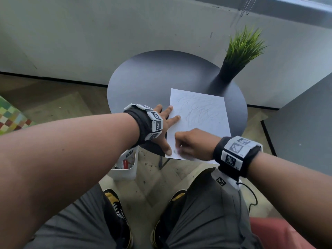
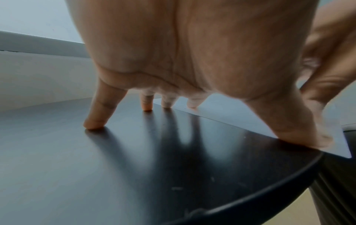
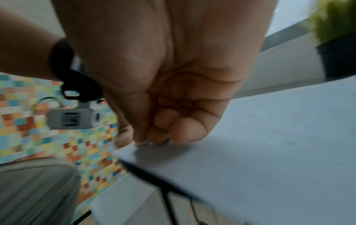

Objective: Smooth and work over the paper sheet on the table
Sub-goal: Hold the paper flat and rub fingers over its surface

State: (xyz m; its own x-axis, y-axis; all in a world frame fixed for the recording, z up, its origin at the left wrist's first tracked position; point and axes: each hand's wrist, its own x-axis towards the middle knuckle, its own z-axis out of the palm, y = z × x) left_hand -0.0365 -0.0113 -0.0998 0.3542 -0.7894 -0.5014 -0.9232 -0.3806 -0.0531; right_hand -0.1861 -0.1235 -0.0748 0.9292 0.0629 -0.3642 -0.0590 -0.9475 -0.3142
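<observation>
A white paper sheet (image 1: 201, 112) with faint pencil scribbles lies on the round black table (image 1: 152, 78), its near edge hanging over the rim. My left hand (image 1: 168, 130) is spread flat at the sheet's left edge; two fingertips (image 2: 192, 105) and the thumb (image 2: 308, 137) press the paper (image 2: 231, 109), and the other fingers touch the bare table (image 2: 96, 167). My right hand (image 1: 188, 142) is curled over the near left corner, blurred by motion. It seems to pinch a small white piece (image 2: 310, 64) against the paper (image 3: 269, 137); most of the piece is hidden.
A black pot of artificial grass (image 1: 240, 51) stands at the table's far right, just beyond the sheet. A white bin (image 1: 125, 168) sits on the floor under the near left rim. A grey cabinet (image 1: 305, 123) stands to the right, a grey wall behind.
</observation>
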